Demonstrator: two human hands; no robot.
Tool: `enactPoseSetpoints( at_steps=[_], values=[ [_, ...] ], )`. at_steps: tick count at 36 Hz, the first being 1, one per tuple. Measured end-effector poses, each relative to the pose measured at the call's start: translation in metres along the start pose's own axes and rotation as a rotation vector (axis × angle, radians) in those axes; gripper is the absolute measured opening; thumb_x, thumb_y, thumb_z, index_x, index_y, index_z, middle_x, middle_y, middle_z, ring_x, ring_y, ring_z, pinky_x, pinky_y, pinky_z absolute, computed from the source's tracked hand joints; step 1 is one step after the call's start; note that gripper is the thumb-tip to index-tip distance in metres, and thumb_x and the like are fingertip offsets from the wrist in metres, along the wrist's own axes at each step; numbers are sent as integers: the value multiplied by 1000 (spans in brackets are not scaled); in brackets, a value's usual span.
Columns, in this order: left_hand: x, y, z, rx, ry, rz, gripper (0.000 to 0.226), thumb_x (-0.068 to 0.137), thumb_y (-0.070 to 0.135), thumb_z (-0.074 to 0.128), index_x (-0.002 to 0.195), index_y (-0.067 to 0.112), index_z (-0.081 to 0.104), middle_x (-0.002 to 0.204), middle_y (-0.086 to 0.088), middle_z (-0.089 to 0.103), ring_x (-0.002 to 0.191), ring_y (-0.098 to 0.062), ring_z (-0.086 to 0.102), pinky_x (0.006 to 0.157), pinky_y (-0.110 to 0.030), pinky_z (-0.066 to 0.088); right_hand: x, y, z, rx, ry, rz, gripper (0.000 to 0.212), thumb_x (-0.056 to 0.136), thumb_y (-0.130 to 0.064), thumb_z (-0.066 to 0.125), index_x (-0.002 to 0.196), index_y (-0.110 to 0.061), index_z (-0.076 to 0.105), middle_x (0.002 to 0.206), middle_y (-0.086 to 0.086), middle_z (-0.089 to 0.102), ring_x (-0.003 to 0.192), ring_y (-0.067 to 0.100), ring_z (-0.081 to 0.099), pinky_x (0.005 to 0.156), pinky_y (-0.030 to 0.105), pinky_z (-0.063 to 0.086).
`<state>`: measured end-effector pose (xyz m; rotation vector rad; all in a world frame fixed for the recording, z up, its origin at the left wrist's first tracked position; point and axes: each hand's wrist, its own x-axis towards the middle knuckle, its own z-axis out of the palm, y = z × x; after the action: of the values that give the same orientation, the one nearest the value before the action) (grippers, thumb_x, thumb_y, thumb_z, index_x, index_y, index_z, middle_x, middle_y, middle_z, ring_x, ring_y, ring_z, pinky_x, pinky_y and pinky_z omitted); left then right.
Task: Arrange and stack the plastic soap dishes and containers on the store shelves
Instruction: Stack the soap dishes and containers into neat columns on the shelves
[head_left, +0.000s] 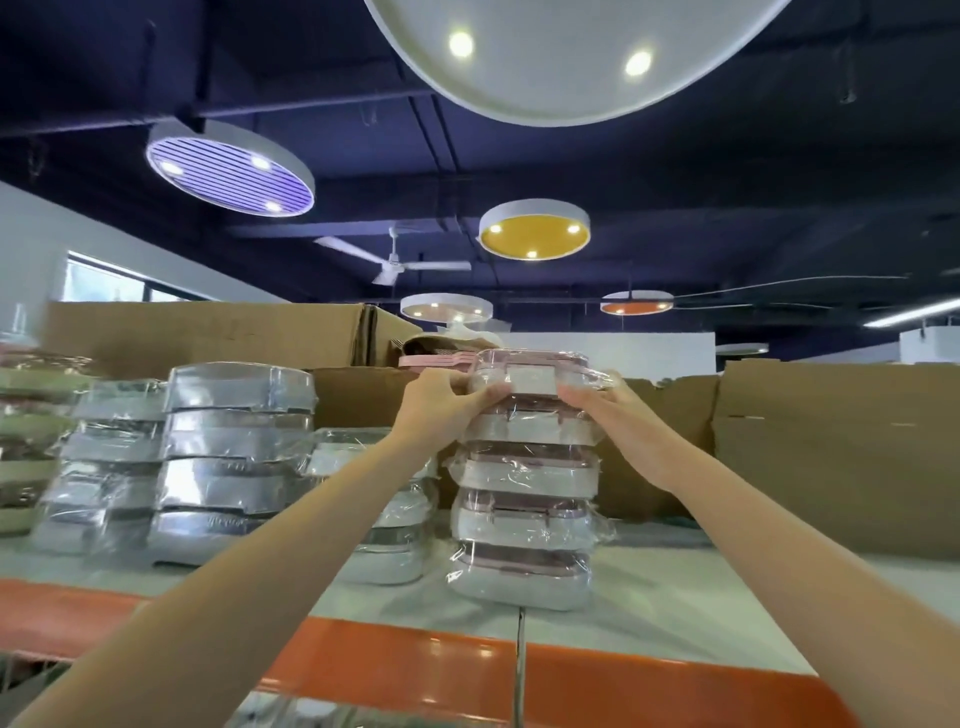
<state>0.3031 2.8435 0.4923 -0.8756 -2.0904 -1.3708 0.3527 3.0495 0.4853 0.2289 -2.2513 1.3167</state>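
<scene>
The shelf (675, 603) is pale on top with an orange front edge and carries everything here. Along its back stand brown cardboard boxes (831, 447), at least three. In front of them rise stacks of soap dishes in clear wrap: a grey stack (234, 457) of four on the left, a lower grey stack (104, 467) just beside it that is too blurred to count, and a short stack (395, 519) behind the left forearm that is mostly hidden. The pink-and-white stack (524, 493) in the middle counts five dishes. Both hands are on its top dish (530, 376): the left hand (441, 400) grips the left end with thumb and fingers curled round it, and the right hand (602, 405) pinches the right end. That dish sits on the four below it, roughly in line.
</scene>
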Motion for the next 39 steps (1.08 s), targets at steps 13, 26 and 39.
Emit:
enactPoseSetpoints(
  at_steps=[13, 26, 39],
  values=[
    [-14, 8, -4, 242, 12, 62, 49, 89, 47, 55, 108, 3, 65, 88, -7, 65, 76, -16, 59, 67, -20, 45, -18, -15, 2, -306, 42, 15, 67, 91, -60, 43, 140, -17, 31, 127, -3, 50, 106, 13, 47, 89, 27, 38],
    [-60, 8, -22, 877, -8, 302, 37, 96, 45, 45, 99, 10, 56, 94, -3, 60, 81, -16, 57, 63, -22, 44, -78, -21, 3, -911, 192, -246, 67, 94, -60, 32, 138, -11, 37, 131, 7, 51, 112, 22, 53, 88, 36, 49],
    [-125, -7, -18, 804, 23, 405, 25, 93, 28, 50, 108, 9, 56, 93, -4, 61, 76, -21, 59, 58, -29, 49, -134, -12, 35, -974, 312, -390, 59, 96, -43, 44, 140, -6, 30, 118, 10, 53, 102, 23, 53, 81, 35, 47]
  ],
)
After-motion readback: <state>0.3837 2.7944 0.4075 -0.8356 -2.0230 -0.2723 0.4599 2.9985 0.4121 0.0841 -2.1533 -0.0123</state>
